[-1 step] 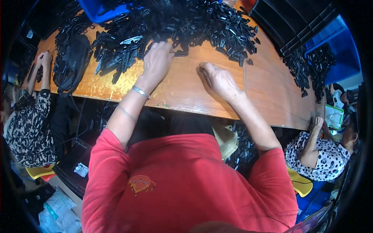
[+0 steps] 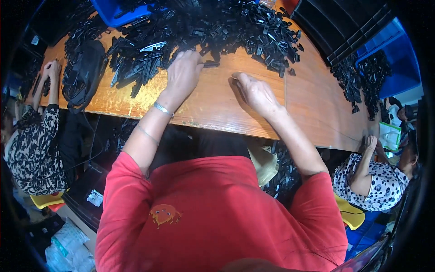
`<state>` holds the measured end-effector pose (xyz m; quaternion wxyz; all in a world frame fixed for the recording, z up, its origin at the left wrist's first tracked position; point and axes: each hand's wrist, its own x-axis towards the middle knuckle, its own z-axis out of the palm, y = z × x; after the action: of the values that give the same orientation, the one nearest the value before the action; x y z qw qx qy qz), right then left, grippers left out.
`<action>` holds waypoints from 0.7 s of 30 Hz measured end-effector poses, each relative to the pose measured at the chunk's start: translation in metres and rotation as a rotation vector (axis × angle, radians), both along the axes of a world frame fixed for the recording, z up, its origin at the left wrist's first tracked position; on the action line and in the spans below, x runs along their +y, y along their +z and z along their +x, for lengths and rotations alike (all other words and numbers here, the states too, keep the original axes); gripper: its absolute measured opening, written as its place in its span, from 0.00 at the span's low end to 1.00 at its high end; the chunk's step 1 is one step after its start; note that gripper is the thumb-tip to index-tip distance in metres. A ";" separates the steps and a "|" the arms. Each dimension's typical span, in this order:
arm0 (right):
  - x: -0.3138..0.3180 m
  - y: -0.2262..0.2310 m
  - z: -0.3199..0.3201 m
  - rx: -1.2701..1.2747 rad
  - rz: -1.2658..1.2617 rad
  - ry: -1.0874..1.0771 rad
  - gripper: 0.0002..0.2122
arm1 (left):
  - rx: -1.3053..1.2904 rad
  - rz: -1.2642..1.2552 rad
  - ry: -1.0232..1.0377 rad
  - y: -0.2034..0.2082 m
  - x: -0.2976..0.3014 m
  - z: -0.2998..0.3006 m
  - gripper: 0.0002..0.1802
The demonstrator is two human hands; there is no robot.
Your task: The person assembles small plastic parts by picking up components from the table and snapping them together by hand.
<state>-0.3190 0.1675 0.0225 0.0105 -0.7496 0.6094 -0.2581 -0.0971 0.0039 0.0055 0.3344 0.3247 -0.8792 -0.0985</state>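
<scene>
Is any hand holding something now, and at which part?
Cannot be told. The left hand lies on the black plastic parts; the right hand rests on the wooden table.

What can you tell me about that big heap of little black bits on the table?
The big heap of small black plastic pieces sprawls across the far side of the worn orange-brown wooden table. It is made of many short, flat, mostly rectangular parts, some with slots or openings, lying jumbled at all angles. They look like hard, slightly shiny plastic. The heap thins out into loose pieces at its near edge. The person's left hand rests on that edge, fingers among the pieces. A blue plastic bin borders it at the back.
</scene>
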 end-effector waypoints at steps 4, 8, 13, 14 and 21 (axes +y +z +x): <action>-0.004 -0.003 0.001 0.082 0.067 -0.030 0.05 | 0.046 0.012 -0.063 0.000 0.028 0.014 0.08; -0.001 0.006 0.008 0.169 0.123 -0.084 0.04 | -0.003 0.064 -0.067 0.008 0.055 0.026 0.07; 0.000 0.012 0.011 0.212 0.097 -0.104 0.06 | -0.006 0.307 -0.146 0.022 0.078 0.038 0.10; 0.000 0.012 0.011 0.212 0.099 -0.103 0.06 | -0.042 0.314 -0.155 0.024 0.075 0.040 0.16; 0.002 0.016 0.019 0.166 0.162 -0.141 0.08 | -0.199 0.028 -0.225 0.034 0.053 0.042 0.12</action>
<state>-0.3003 0.1698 0.0387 0.0023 -0.7203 0.6783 -0.1453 -0.0549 0.0565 0.0400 0.2279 0.2369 -0.9374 -0.1148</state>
